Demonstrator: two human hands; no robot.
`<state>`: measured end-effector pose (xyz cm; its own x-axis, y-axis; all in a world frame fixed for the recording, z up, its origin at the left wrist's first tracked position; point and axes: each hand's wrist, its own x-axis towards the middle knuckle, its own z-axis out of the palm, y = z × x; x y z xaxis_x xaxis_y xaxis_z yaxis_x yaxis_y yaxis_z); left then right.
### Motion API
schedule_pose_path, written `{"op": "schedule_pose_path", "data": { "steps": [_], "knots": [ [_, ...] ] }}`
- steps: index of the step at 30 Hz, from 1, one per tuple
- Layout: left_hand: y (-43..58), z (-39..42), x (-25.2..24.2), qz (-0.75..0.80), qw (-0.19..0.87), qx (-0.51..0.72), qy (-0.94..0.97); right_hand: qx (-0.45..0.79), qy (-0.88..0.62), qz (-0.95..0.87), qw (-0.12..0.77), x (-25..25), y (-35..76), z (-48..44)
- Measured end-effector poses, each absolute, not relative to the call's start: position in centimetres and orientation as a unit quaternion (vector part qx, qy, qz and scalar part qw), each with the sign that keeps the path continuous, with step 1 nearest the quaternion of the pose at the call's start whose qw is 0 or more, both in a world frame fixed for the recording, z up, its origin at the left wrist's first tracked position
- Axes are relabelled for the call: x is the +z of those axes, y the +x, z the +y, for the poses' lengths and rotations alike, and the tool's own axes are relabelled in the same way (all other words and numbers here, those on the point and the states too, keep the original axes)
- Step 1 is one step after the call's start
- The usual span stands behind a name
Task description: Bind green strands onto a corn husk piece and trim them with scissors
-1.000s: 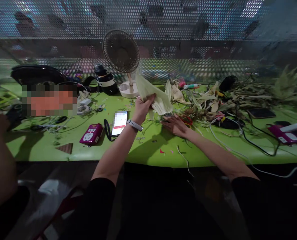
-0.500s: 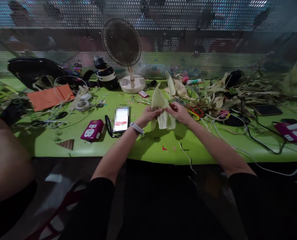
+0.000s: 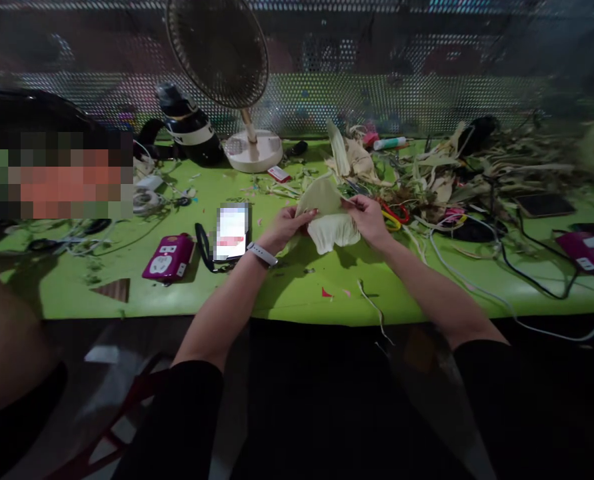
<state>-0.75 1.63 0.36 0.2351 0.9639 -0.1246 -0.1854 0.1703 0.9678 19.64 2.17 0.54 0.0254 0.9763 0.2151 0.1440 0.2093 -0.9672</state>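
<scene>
A pale green corn husk (image 3: 334, 232) is spread between my two hands above the table. My left hand (image 3: 291, 225), with a light band on its wrist, pinches the husk's left side. My right hand (image 3: 367, 219) grips its right edge between thumb and fingers. The upper part of the husk rises to a rounded peak, while its lower edge hangs in ruffled folds. Just beyond it lie more husk pieces (image 3: 357, 165), and red and yellow scissor-like handles (image 3: 399, 212) show right of my right hand.
A phone (image 3: 233, 233) with a lit screen stands left of my hands, near a magenta power socket block (image 3: 169, 258). Behind are a fan (image 3: 253, 150) and a dark bottle (image 3: 193, 130). Dried husks (image 3: 521, 167) and cables crowd the right. Another person's arm (image 3: 7, 320) is at far left.
The husk has been spread wider and its top tipped lower, its folds opening out. My hands have moved slightly apart. The camera view has shifted a little.
</scene>
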Motion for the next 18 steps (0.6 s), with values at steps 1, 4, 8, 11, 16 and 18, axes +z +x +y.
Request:
{"op": "schedule_pose_path", "data": {
  "steps": [1,4,8,11,16,18],
  "knots": [
    [-0.8,1.7,0.3,0.424,0.639,0.448,0.46,0.398,-0.487,-0.573,0.525,0.5,19.6,2.2],
    [-1.1,1.8,0.7,0.423,0.65,0.432,0.46,0.411,-0.481,-0.565,0.529,0.3,19.8,2.5],
    [-1.7,1.9,1.6,0.431,0.654,0.444,0.435,0.403,-0.487,-0.541,0.555,0.0,20.4,3.3],
    [-1.9,1.9,1.9,0.424,0.654,0.453,0.433,0.406,-0.477,-0.534,0.569,-0.1,20.6,3.7],
    [-1.5,1.6,2.2,0.394,0.667,0.454,0.441,0.44,-0.444,-0.547,0.557,0.2,20.5,3.7],
    [-1.7,1.7,2.4,0.385,0.663,0.465,0.444,0.458,-0.439,-0.552,0.541,0.5,20.9,3.8]
  ]
}}
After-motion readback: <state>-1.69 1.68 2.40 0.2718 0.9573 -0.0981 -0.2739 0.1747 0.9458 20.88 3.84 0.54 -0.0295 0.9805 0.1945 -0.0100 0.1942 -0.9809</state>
